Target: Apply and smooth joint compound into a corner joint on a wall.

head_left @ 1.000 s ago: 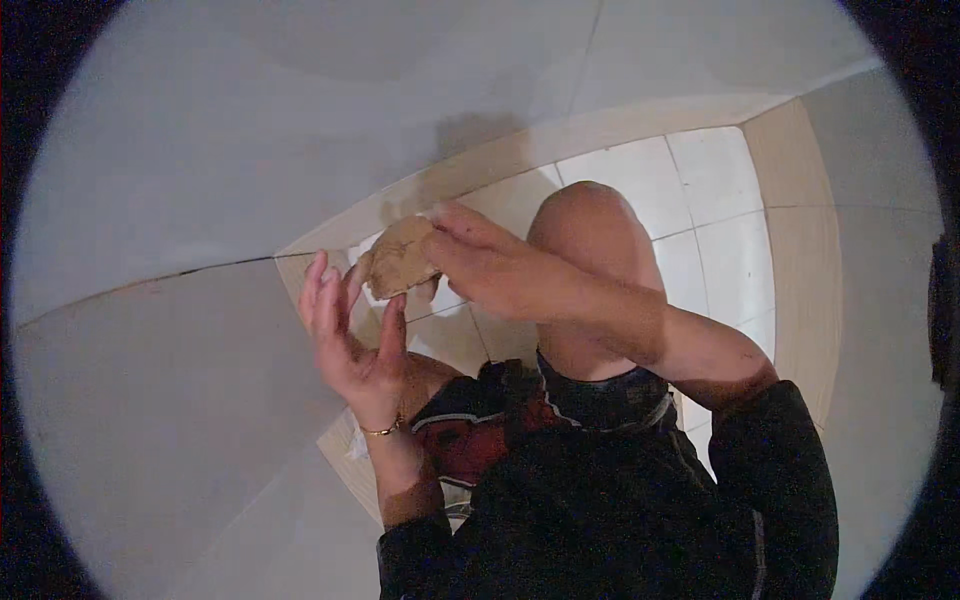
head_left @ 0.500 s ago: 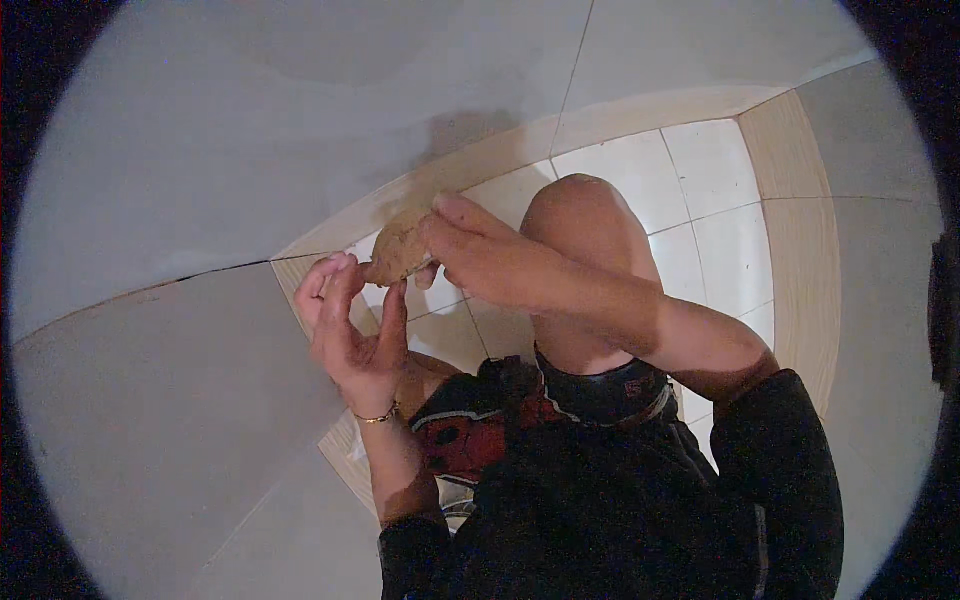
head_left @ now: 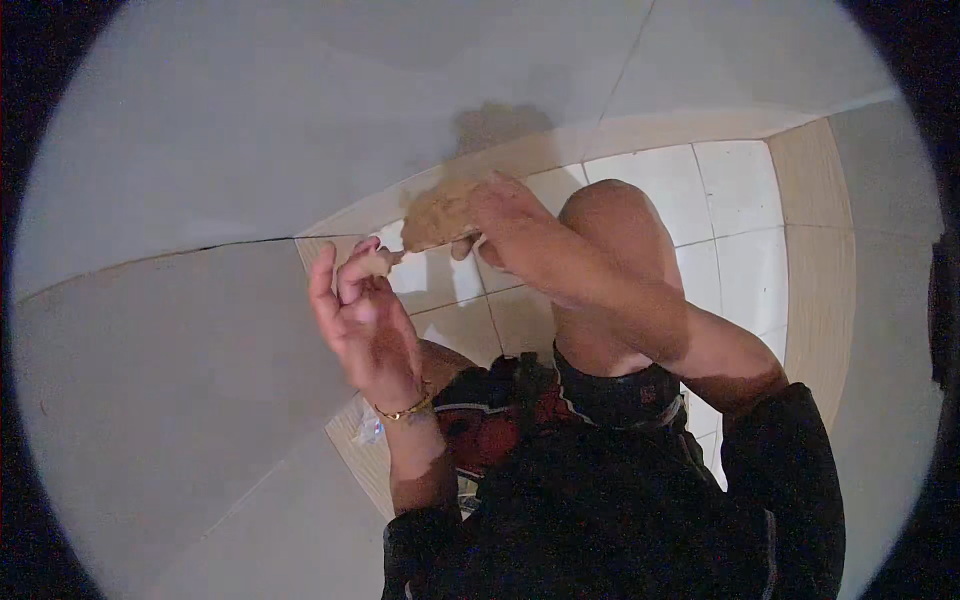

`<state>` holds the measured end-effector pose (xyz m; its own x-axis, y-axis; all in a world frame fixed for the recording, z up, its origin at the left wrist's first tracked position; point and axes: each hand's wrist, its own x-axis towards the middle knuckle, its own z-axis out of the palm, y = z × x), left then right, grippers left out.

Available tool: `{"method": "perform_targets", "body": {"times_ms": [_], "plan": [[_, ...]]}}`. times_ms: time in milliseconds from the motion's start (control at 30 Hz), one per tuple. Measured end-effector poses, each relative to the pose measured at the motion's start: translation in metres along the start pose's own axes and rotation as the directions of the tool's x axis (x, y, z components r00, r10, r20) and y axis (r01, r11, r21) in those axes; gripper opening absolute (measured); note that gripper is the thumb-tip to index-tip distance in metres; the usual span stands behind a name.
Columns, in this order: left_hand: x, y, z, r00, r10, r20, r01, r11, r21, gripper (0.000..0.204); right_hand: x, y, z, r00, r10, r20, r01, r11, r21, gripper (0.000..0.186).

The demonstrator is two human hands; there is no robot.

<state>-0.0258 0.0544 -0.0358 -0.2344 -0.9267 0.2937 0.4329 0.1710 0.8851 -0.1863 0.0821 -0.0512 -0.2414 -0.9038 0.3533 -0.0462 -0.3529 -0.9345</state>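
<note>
My right hand (head_left: 515,225) grips a flat, tan-brown piece (head_left: 435,215) with a rounded upper edge and a straighter lower one. Its surface looks rough; I cannot make out what it is made of. Fingers show below that lower edge, while the part inside the hand is hidden. Just left of it, my left hand (head_left: 370,325) is palm up, its fingers bent. A small pale tan bit (head_left: 378,263) sits at its fingertips, close to the brown piece's lower left corner. A thin gold-coloured bracelet (head_left: 405,408) circles my left wrist.
My bent knee (head_left: 610,215) rises beside my right forearm. Underneath is a white tiled floor (head_left: 650,205), bordered by a wood-patterned edge (head_left: 810,190). Large grey tiled surfaces (head_left: 180,360) surround it. A clear, crumpled plastic-like item (head_left: 370,425) lies by my left wrist.
The right hand and brown piece have moved slightly up and right in view. The left fingers have come off the piece's edge, and a small pale bit now shows at their tips.
</note>
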Motion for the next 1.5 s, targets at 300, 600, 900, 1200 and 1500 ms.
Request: {"method": "perform_targets", "body": {"times_ms": [300,600,900,1200,1500], "plan": [[0.027,-0.011,-0.094,0.949,0.128,-0.289,0.116,0.710,0.694,0.037,-0.016,-0.031,-0.036,0.890,0.422,0.175,-0.385,0.899,-0.208,0.023],[0.066,-0.002,-0.148,0.895,0.024,-0.446,0.119,0.950,0.289,0.043,-0.037,-0.024,-0.038,0.932,0.361,0.046,-0.335,0.899,-0.281,0.037],[0.099,-0.067,-0.158,0.730,-0.085,-0.678,-0.236,0.900,-0.367,0.041,-0.028,-0.012,-0.058,0.976,0.159,0.151,-0.008,0.715,-0.699,0.044],[0.119,-0.076,-0.164,0.638,-0.088,-0.765,-0.446,0.768,-0.460,0.037,0.000,-0.071,-0.036,0.763,0.646,-0.021,-0.646,0.760,-0.075,0.041],[0.140,-0.047,-0.142,0.658,-0.074,-0.750,-0.535,0.655,-0.534,0.014,-0.002,-0.063,-0.032,0.698,0.706,-0.120,-0.700,0.708,0.092,0.040]]}}
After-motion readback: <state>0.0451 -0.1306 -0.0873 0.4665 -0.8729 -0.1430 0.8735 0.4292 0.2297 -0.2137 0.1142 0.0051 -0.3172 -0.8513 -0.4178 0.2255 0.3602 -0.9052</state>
